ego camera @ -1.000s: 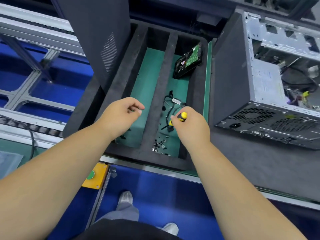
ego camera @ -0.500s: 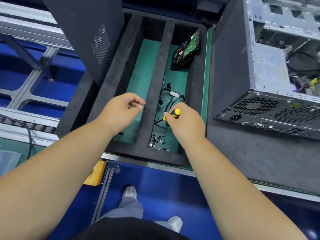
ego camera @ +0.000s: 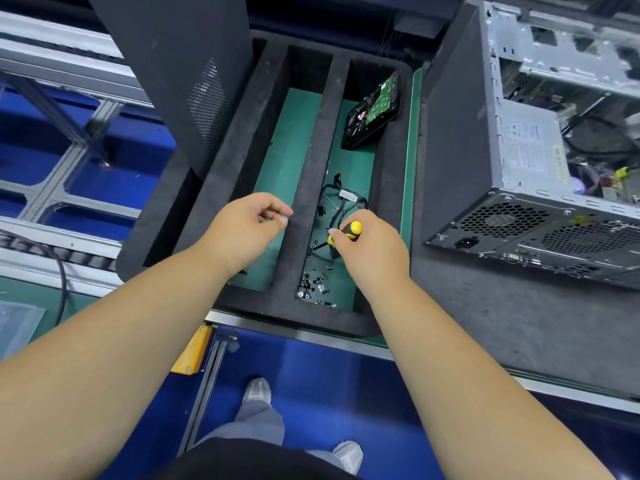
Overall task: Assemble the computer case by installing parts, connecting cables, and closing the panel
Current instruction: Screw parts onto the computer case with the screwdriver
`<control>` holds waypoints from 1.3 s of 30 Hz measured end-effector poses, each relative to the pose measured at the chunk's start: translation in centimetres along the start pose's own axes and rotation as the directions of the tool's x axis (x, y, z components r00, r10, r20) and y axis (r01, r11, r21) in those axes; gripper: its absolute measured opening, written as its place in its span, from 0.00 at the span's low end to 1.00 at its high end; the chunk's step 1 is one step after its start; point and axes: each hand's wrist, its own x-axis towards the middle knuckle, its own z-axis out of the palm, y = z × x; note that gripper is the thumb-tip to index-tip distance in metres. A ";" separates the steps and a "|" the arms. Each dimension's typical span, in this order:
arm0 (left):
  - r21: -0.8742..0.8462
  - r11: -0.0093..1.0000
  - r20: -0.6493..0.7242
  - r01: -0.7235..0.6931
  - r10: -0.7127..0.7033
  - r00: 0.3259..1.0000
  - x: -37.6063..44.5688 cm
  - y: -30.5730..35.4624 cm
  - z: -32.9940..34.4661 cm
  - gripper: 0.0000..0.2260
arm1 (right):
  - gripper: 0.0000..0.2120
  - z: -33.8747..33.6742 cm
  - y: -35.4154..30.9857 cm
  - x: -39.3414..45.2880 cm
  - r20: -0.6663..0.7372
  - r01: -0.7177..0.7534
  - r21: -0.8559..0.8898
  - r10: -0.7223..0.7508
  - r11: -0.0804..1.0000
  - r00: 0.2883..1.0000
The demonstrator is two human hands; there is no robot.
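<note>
Yellow-black screwdriver (ego camera: 347, 231) gripped in right hand (ego camera: 372, 252): fingers curled round handle, handle end showing above thumb, dark shaft angled down-left out of fist. Hand held over right compartment of black foam tray (ego camera: 313, 161). Screws (ego camera: 316, 288) heaped at near end of same compartment, just below shaft tip; contact not discernible. Cable bundle (ego camera: 341, 202) just beyond knuckles. Hard drive (ego camera: 374, 112) propped at far end. Left hand (ego camera: 244, 230) over middle compartment, fingers loosely curled, holding nothing. Computer case (ego camera: 540, 140) at right, open. Side panel (ego camera: 173, 74) upright at tray's left.
</note>
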 end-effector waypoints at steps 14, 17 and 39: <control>-0.024 1.000 0.004 0.006 -0.006 1.000 -0.3 0.2 0.2 0.08 | 0.09 -0.8 -0.2 -0.4 0.000 0.007 -0.017 -0.007 1.000 1.000; -0.043 0.999 0.002 0.009 -0.009 1.000 -0.5 0.6 0.4 0.08 | 0.08 -2.5 -0.4 -1.0 -0.038 0.009 0.022 -0.008 1.000 0.999; -0.191 0.924 0.143 0.330 -0.307 0.941 -1.2 4.7 5.0 0.08 | 0.07 -9.5 -0.1 -4.9 -0.157 0.013 0.329 0.041 0.944 0.987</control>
